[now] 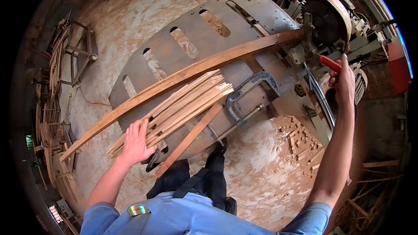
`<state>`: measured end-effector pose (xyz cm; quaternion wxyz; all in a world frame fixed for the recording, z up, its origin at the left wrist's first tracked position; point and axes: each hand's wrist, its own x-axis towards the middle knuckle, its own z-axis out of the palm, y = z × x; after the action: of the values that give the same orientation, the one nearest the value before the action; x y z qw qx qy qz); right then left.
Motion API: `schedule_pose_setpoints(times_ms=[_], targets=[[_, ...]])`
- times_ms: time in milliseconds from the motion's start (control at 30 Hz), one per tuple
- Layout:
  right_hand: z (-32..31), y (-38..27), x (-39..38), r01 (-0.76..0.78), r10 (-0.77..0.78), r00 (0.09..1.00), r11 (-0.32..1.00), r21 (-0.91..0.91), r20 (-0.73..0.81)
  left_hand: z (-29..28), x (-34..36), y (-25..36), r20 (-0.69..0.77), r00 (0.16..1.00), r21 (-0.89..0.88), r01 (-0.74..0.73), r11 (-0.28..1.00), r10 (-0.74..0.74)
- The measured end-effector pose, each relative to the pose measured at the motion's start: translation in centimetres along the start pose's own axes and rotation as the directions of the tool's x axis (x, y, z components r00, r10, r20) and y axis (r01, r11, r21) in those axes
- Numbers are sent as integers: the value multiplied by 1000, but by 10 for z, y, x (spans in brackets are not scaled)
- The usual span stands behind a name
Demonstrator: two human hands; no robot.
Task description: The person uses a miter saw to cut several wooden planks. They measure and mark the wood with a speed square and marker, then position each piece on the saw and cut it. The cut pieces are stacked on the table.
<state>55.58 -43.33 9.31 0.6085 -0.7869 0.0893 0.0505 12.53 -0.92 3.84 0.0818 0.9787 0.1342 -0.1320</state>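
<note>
My left hand (136, 142) lies over the near end of a bundle of wooden strips (189, 103), its fingers stretched out across them. The strips rest side by side on a grey slotted metal table (261, 6), near a long wooden bar (191, 70) that runs across it and looks bent through the lens. At the right, my right hand (345, 80) is closed around a red handle (329, 63) beside the machine. A large round saw blade (321, 19) stands under a curved guard just beyond that handle.
A dark C-clamp (249, 88) is at the table's near edge, with a wooden slat (189, 140) beside it. Small wood offcuts (300, 146) litter the dusty floor at right. A wooden frame (76, 56) stands at far left, near stacked timber (45, 135).
</note>
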Motion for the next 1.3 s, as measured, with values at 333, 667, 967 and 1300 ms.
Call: schedule_pose_setpoints(times_ms=[333, 667, 967, 1300], targets=[[171, 117, -325, -157, -67, 914, 850, 503, 399, -15, -11, -13, -83, 996, -377, -66, 924, 37], [320, 60, -464, -208, 26, 971, 581, 787, 237, -41, -75, -75, -205, 914, -708, -385, 592, 350], [277, 44, -468, 3, -53, 998, 630, 776, 39, 77, -124, -315, 547, 784, -659, 187, -728, -294], [265, 72, -480, 53, -87, 996, 470, 881, -13, 71, -51, -380, 431, 816, -632, -32, -774, -385]])
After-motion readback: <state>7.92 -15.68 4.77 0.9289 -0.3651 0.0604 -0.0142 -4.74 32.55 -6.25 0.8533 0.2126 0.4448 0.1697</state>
